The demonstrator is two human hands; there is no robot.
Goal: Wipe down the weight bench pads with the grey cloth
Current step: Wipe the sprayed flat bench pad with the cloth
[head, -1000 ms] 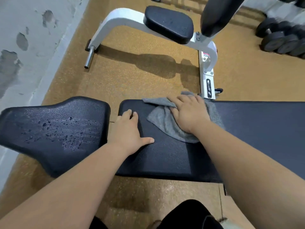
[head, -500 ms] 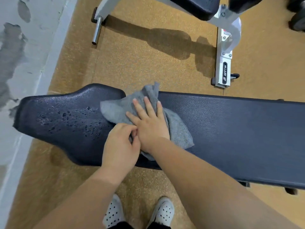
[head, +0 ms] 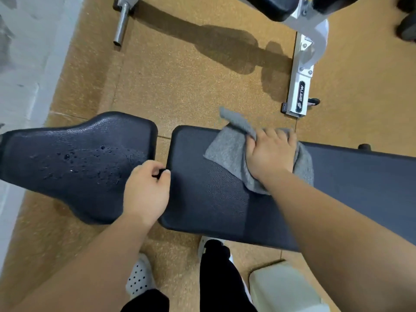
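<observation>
Right now the person's right hand (head: 271, 154) presses down on a crumpled grey terry cloth (head: 229, 152), the fingers curled and bunching its far edge, so one twisted corner pokes out beyond the fingertips over the far edge of the long black textured back pad (head: 209, 199). Most of the cloth spreads flat on that pad under and to the left of the knuckles. The left hand (head: 147, 190) sits at the gap between this pad and the black flared seat pad (head: 74, 158), fingers curled loosely inward with thumb and forefinger almost meeting; whether they pinch anything cannot be told. Water droplets (head: 90, 163) bead on the seat pad just left of those fingers. Beyond both hands, on speckled tan rubber flooring (head: 191, 86), stands a white metal machine frame (head: 300, 95).
</observation>
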